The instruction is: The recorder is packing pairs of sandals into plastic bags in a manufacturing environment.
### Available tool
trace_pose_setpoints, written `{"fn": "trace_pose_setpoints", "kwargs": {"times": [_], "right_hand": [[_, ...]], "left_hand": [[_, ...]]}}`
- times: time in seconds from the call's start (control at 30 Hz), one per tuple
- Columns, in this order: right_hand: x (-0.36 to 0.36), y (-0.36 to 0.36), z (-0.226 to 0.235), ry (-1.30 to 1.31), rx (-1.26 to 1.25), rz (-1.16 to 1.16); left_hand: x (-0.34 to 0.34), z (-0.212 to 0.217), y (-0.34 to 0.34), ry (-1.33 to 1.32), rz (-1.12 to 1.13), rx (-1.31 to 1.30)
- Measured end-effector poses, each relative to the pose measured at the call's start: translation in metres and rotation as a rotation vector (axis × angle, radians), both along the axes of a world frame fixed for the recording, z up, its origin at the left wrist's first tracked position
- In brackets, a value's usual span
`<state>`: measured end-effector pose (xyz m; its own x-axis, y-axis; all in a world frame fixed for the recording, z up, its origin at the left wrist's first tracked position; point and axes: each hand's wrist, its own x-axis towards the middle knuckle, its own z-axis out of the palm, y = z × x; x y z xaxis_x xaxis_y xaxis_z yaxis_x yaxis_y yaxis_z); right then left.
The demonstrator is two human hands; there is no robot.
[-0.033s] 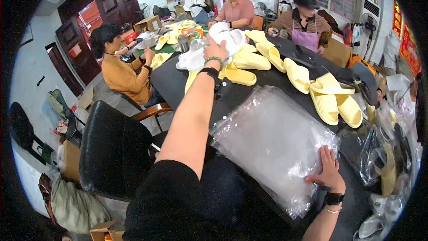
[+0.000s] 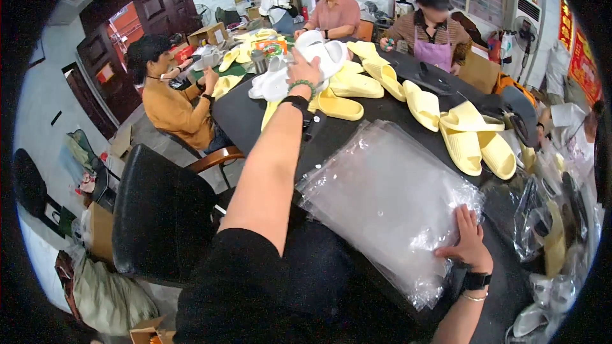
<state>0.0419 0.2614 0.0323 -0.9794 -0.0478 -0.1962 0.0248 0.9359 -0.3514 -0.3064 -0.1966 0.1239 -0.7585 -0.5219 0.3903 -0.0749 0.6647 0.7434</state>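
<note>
My left hand [image 2: 302, 71] reaches far across the dark table to a heap of white slippers [image 2: 329, 58]. Its thumb and fingers close over one white slipper; part of the fingers is hidden against it. Under the same hand, more white slippers [image 2: 271, 81] lie to the left. My right hand [image 2: 470, 242] rests flat, fingers spread, on the right edge of a stack of clear plastic bags [image 2: 382, 197]. It holds nothing. Pale yellow slippers [image 2: 340, 106] lie just beyond the bags, below the white ones.
More yellow slippers [image 2: 460, 146] line the table's right side. Plastic-wrapped items [image 2: 535, 216] crowd the right edge. A black chair [image 2: 159, 213] stands at left. Several people sit or stand around the table, one in an orange top [image 2: 172, 105], another in a purple apron [image 2: 432, 51].
The whole view has shifted slightly. Both hands stay at the same places, the left on the white slippers and the right on the bags.
</note>
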Motion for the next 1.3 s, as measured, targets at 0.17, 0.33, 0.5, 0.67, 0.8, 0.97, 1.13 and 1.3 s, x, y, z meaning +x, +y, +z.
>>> {"fn": "trace_pose_setpoints", "kwargs": {"times": [0.17,0.33,0.5,0.67,0.8,0.97,1.13,1.3], "right_hand": [[-0.005,0.001,-0.004,0.017,-0.016,-0.006],[-0.002,0.007,-0.004,0.042,-0.012,0.014],[-0.002,0.008,-0.002,0.035,0.027,0.024],[0.0,0.003,0.0,0.01,0.052,-0.007],[0.001,0.009,-0.008,0.05,0.061,0.023],[-0.001,0.012,-0.014,0.05,0.067,0.023],[-0.003,0.01,-0.02,0.094,0.05,0.056],[-0.001,0.015,-0.03,0.154,0.067,0.053]], "left_hand": [[0.036,-0.001,0.033,0.079,0.088,-0.244],[0.143,-0.03,0.137,-0.037,-0.737,-0.804],[0.248,-0.063,0.189,-0.325,-1.208,-0.942],[0.279,-0.076,0.199,-0.428,-1.288,-1.029],[0.287,-0.105,0.194,-0.37,-1.369,-0.962],[0.285,-0.113,0.193,-0.358,-1.34,-0.911],[0.293,-0.098,0.189,-0.194,-1.311,-0.875],[0.299,-0.091,0.191,-0.117,-1.482,-0.917]]}}
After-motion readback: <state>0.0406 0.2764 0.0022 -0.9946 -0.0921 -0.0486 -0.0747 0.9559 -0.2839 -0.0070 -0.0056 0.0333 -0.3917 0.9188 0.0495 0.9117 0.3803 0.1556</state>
